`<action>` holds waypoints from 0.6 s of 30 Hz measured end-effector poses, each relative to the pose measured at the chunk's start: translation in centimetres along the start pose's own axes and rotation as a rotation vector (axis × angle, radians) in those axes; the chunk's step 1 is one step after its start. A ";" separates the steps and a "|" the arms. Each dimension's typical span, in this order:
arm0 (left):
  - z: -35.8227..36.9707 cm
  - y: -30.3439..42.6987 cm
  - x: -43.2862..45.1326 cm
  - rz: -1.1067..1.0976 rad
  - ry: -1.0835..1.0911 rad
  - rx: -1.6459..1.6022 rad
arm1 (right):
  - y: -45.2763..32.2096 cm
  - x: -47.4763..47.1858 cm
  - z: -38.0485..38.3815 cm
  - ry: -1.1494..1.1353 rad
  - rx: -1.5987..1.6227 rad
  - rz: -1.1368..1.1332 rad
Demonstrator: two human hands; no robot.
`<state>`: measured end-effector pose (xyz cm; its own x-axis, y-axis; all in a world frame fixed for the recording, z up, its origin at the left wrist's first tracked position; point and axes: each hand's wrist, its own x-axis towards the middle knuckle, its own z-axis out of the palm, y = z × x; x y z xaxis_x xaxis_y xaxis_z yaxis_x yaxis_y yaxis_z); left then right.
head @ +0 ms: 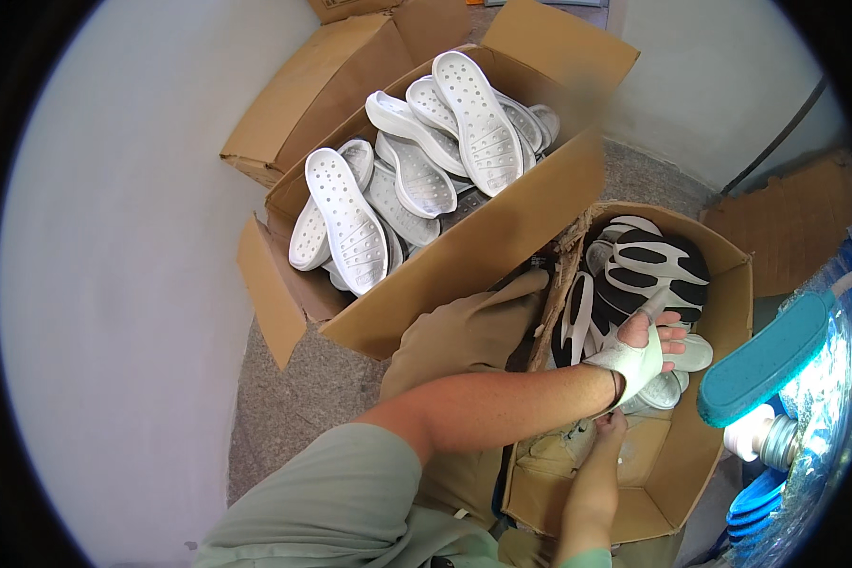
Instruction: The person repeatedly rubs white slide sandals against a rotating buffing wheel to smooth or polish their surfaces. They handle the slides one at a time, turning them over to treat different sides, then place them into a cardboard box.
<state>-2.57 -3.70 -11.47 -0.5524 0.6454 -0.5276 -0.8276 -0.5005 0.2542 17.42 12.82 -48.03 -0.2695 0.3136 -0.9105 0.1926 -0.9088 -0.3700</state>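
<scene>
My left hand (646, 348) reaches over an open cardboard box (728, 291), with a white fabric wrap (635, 362) around its palm and wrist. Its fingers are apart and nothing shows in them; the thumb has a grey covering. Black-and-white shoe soles (653, 259) lie in the box beyond that hand, with plain white soles (659, 392) under and beside it. Just below the left wrist is my right hand (612, 423), close to the wrap's dark lower edge. Its fingertips are partly hidden, so its grip cannot be made out.
A larger cardboard box (468, 252) at upper left holds a heap of white perforated soles (479, 128). Another carton (312, 85) stands behind it by the wall. At right are a teal sole (767, 362), a bright light, and blue soles (756, 500) beside clear plastic.
</scene>
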 end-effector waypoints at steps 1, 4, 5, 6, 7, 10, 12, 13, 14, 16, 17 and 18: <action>-0.2 -0.3 0.4 0.033 0.001 0.032 | -0.1 0.4 0.0 -0.049 0.040 -0.010; -1.4 -1.9 2.4 0.027 -0.008 0.066 | -1.3 -2.1 -0.8 0.049 0.107 -0.078; -1.8 -2.1 3.4 0.033 -0.165 0.202 | -2.0 -4.4 -1.2 0.049 -0.047 -0.167; -2.4 -3.3 3.4 0.089 -0.125 0.456 | -3.0 -7.7 -1.9 0.120 -0.203 -0.270; -2.8 -4.1 3.3 0.125 -0.167 0.619 | -3.8 -11.8 -2.9 0.217 -0.374 -0.365; -2.2 -6.7 0.9 0.524 -0.589 1.035 | -7.5 -26.4 -5.4 0.194 -1.111 -0.697; -0.9 -8.7 -2.7 0.411 -0.731 1.523 | -9.9 -35.7 -6.1 0.293 -1.645 -0.978; 0.3 -9.4 -4.1 0.672 -0.924 1.663 | -10.2 -39.4 -6.0 0.288 -1.737 -1.237; 1.3 -9.8 -5.5 0.730 -1.028 1.680 | -11.4 -42.2 -5.4 0.133 -1.592 -1.248; 2.8 -10.2 -7.5 0.383 -1.170 1.748 | -11.6 -44.0 -3.0 -0.036 -1.131 -1.232; 2.9 -10.2 -8.4 0.672 -1.198 1.456 | -10.9 -43.6 -1.5 -0.062 -0.812 -1.203; 3.3 -9.9 -8.2 0.197 -1.086 1.843 | -10.1 -42.5 0.0 -0.016 -0.646 -1.294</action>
<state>9.85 -2.07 -6.98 0.1099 0.9937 -0.0215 0.4731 -0.0333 0.8804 26.93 8.69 -5.55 -0.5914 0.7971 0.1218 0.1936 0.2870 -0.9382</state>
